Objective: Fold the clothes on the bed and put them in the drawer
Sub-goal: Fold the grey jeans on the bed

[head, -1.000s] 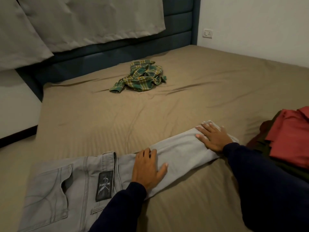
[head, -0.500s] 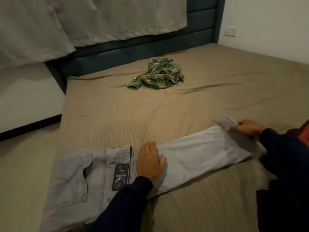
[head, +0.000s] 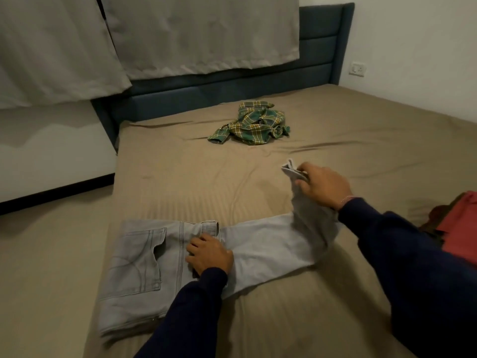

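- The grey jeans (head: 260,249) lie lengthwise across the near part of the bed (head: 335,140), waistband and back pocket to the left.
- The left hand (head: 209,254) rests on the jeans just beside the waistband, fingers slightly bent, pressing the cloth.
- The right hand (head: 324,186) pinches the leg hems, lifted clear of the sheet.
- A crumpled green plaid shirt (head: 254,123) lies well apart, near the blue headboard (head: 320,47).
- Red folded clothes (head: 459,223) sit at the right edge.
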Action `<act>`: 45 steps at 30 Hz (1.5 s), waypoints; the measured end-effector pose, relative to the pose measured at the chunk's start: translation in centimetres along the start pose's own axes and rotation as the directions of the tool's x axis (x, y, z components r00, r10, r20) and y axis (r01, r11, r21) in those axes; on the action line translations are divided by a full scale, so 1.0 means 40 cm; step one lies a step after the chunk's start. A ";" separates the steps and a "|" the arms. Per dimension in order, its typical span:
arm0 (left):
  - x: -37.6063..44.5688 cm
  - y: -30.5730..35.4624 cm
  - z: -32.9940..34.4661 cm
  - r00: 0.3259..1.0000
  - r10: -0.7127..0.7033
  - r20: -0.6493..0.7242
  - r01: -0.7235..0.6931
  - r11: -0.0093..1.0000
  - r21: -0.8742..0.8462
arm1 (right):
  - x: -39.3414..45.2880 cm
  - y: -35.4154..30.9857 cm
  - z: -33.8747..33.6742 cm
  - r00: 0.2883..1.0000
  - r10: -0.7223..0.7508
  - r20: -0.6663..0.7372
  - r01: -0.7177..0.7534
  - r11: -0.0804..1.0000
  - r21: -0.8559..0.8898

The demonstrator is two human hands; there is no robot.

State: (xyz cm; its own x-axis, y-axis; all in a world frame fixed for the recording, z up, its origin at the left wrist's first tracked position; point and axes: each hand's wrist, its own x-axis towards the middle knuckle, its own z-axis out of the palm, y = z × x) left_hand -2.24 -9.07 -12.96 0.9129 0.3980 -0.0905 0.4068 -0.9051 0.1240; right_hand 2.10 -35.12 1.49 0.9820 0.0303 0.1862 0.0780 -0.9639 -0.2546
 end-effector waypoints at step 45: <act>0.136 0.265 -0.019 0.660 0.744 0.104 -0.713 0.664 -0.225 | -0.283 0.200 0.388 0.996 -0.084 -0.010 0.072 0.785 0.615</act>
State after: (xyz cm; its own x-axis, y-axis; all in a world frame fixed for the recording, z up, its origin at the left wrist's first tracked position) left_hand 7.06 -16.38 -11.38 0.9019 -0.4261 -0.0703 -0.3734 -0.8512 0.3688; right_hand -5.74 -39.08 -17.37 0.9703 0.1087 0.2162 0.2379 -0.5923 -0.7698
